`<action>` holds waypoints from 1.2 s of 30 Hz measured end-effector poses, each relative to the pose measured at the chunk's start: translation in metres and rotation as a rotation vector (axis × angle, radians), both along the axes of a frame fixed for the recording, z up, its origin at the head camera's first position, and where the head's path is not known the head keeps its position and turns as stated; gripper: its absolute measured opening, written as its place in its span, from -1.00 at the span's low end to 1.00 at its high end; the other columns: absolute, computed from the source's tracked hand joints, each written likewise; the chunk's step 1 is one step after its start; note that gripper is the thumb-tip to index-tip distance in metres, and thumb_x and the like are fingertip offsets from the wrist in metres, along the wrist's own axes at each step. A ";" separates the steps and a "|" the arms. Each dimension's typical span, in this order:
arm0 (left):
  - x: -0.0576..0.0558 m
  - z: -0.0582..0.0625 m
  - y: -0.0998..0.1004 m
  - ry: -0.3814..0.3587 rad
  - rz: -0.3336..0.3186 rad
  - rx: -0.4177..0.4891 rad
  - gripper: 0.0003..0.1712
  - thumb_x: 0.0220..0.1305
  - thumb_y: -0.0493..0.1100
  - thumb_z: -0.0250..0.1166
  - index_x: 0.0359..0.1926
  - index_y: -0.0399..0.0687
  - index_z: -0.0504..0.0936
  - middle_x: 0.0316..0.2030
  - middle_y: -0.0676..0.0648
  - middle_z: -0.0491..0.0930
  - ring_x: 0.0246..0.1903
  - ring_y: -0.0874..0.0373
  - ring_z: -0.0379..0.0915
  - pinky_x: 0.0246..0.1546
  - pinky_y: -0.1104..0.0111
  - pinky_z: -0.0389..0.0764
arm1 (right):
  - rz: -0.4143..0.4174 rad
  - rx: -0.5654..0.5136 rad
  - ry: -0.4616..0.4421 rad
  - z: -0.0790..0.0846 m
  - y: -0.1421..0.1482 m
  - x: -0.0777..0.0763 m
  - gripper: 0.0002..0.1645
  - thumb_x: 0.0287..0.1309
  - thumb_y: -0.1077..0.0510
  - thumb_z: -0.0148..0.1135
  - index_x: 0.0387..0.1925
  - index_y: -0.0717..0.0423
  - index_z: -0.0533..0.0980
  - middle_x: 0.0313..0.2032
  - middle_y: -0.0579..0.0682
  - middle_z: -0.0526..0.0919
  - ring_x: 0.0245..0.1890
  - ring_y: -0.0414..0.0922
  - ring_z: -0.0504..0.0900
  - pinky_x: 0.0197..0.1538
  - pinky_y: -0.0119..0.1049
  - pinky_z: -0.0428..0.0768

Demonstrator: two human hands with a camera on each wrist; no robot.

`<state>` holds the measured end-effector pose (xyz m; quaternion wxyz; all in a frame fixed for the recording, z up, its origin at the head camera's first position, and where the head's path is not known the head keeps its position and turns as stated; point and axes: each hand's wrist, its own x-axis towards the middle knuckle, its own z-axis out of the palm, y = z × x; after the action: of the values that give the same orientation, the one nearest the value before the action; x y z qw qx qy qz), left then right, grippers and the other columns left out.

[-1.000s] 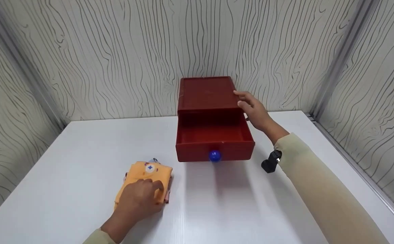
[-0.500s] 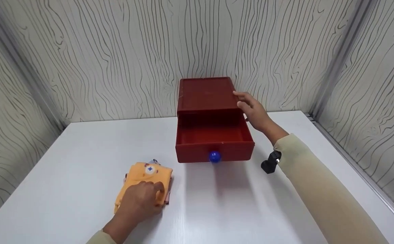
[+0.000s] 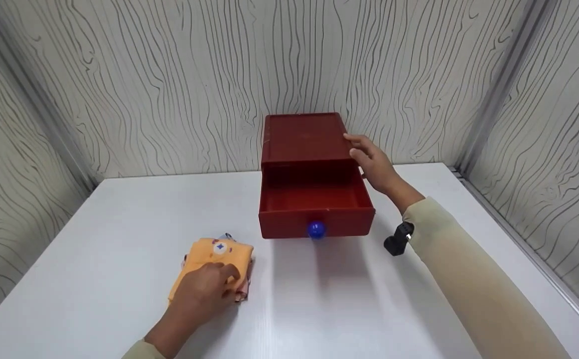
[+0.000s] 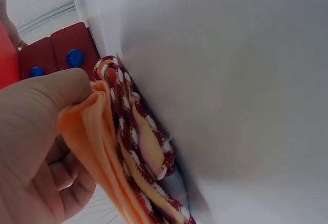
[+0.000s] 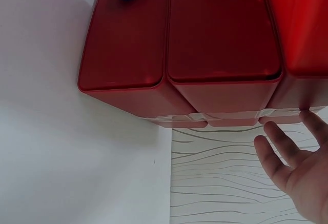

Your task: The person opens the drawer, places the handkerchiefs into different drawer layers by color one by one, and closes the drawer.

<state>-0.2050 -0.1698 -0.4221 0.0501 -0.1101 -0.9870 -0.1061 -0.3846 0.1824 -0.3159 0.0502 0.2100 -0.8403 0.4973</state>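
Observation:
My left hand [image 3: 202, 294] is at a small stack of folded cloths on the left of the table. It pinches the edge of the top orange cloth [image 3: 202, 254], which bears a white round print with a blue star. In the left wrist view the thumb tucks in at the orange fold, above a patterned cloth [image 4: 148, 142] with dark red and white trim. My right hand [image 3: 376, 167] rests with extended fingers against the right side of a red drawer unit [image 3: 304, 137]. Its top drawer [image 3: 284, 224] is pulled out, bare inside, with a blue knob [image 3: 316, 230].
Two closed red drawers [image 5: 123, 44] sit under the pulled-out one, and clear tape [image 5: 174, 117] runs along the unit's side. A wood-grain patterned wall [image 3: 195, 85] stands behind the white table [image 3: 110, 224]. A black camera [image 3: 396, 242] hangs at the right wrist.
My left hand has shifted slightly left, and the orange cloth's near right corner is drawn back, baring more pinkish cloth below. The right hand and drawer unit look unchanged.

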 end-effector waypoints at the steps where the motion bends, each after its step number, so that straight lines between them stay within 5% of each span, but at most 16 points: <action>1: 0.000 0.003 -0.001 0.002 0.013 0.019 -0.77 0.02 -0.09 0.49 -0.26 0.09 0.66 -0.52 0.11 0.51 -0.50 0.26 0.30 -0.51 0.42 0.36 | 0.001 -0.005 -0.002 -0.004 0.001 -0.004 -0.39 0.43 0.02 -0.18 0.46 -0.04 0.15 0.34 0.19 0.35 0.13 0.14 0.53 -0.28 -0.27 0.51; 12: 0.001 0.034 -0.020 0.128 0.092 0.129 -0.79 0.07 -0.18 0.40 -0.22 0.17 0.69 -0.28 0.01 0.65 -0.48 0.23 0.37 -0.53 0.39 0.40 | -0.023 0.014 0.043 -0.014 0.005 -0.014 -0.41 0.42 -0.08 -0.16 0.43 -0.18 0.20 0.31 0.12 0.40 0.04 0.05 0.56 -0.30 -0.25 0.50; 20: 0.003 0.052 -0.036 0.250 0.096 0.177 -0.78 0.07 -0.26 0.32 -0.25 0.11 0.70 -0.47 0.04 0.56 -0.59 0.23 0.29 -0.66 0.42 0.34 | -0.012 0.000 0.034 -0.013 0.005 -0.013 -0.41 0.42 -0.07 -0.16 0.44 -0.17 0.19 0.32 0.13 0.39 0.12 0.11 0.54 -0.29 -0.24 0.50; 36: -0.006 0.105 -0.038 0.568 0.084 0.273 -0.79 0.06 -0.26 0.34 -0.22 0.02 0.69 -0.46 -0.07 0.56 -0.53 0.08 0.41 -0.61 0.32 0.39 | -0.006 -0.017 0.033 -0.012 0.004 -0.012 -0.42 0.45 -0.05 -0.15 0.44 -0.16 0.19 0.34 0.14 0.36 0.07 0.09 0.54 -0.31 -0.25 0.48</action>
<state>-0.2114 -0.2079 -0.3170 0.3422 -0.0869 -0.9138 -0.2006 -0.3962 0.1860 -0.3280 0.0672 0.2153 -0.8357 0.5008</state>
